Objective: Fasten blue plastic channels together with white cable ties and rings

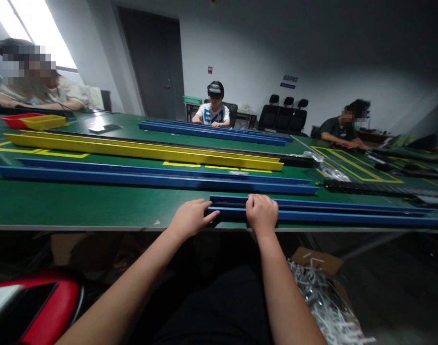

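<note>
A long blue channel-shaped rail (334,216) lies along the near edge of the green table, stretching off to the right. My left hand (190,218) is at the rail's left end, thumb and fingers apart, with the thumb against the near wall or just over it. My right hand (262,213) is closed over the same rail a little further right, its fingers curled across the channel. What is under those fingers is hidden. Just beyond lies a second blue rail (161,181), reaching to the left, and behind it a yellow rail (143,152).
Further blue rails (212,134) lie on the far side of the green table (78,206). Red and yellow trays (46,121) stand at the left. Clear plastic wrap (332,170) is at the right. Below is a cardboard box (321,260) of white strips. Several people sit around.
</note>
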Demonstrator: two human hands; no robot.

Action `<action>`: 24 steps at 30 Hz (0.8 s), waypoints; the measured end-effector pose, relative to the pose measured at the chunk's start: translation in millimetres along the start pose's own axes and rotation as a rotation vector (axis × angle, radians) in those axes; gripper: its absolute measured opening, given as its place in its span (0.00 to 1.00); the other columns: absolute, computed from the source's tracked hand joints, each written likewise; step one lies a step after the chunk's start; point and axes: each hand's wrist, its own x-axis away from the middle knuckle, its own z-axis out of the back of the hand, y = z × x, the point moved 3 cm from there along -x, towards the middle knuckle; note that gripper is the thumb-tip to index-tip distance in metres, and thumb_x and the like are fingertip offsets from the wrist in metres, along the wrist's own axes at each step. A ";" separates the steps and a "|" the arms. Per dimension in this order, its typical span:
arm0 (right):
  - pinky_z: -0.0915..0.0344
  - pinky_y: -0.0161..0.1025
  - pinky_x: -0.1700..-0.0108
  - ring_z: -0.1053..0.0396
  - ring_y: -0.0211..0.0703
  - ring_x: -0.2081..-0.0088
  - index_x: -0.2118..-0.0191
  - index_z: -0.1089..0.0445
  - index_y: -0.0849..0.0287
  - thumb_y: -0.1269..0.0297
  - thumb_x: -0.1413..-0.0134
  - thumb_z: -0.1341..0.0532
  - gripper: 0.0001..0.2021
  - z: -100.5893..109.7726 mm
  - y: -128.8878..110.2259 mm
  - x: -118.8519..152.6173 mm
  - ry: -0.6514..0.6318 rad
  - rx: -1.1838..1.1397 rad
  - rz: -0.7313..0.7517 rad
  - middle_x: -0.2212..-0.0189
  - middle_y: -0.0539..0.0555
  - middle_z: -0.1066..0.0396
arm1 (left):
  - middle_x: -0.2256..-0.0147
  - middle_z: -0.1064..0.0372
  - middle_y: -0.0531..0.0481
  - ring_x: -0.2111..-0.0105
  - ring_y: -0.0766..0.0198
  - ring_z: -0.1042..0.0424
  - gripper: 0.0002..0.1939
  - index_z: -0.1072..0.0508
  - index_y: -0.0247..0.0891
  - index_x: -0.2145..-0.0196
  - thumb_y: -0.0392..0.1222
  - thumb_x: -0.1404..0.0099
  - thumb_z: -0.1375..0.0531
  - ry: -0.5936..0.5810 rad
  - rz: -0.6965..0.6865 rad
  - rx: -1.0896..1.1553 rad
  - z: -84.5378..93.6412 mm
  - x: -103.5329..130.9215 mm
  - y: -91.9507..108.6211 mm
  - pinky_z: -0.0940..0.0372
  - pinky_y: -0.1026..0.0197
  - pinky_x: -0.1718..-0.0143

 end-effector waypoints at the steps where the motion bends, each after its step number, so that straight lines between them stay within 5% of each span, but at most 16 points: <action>1: 0.52 0.41 0.55 0.36 0.44 0.59 0.62 0.26 0.56 0.63 0.37 0.50 0.14 0.1 0.0 -0.1 0.002 -0.002 0.001 0.66 0.54 0.26 | 0.58 0.26 0.44 0.60 0.55 0.28 0.30 0.27 0.42 0.49 0.63 0.33 0.54 0.011 0.000 -0.007 0.0 0.6 0.2 0.38 0.58 0.60; 24: 0.52 0.41 0.56 0.36 0.45 0.59 0.62 0.26 0.56 0.63 0.37 0.50 0.15 0.3 0.3 -0.2 0.001 -0.009 0.000 0.65 0.54 0.26 | 0.56 0.26 0.46 0.56 0.56 0.28 0.26 0.28 0.44 0.49 0.61 0.32 0.52 -0.018 -0.035 0.071 0.0 -1.5 -1.9 0.38 0.58 0.56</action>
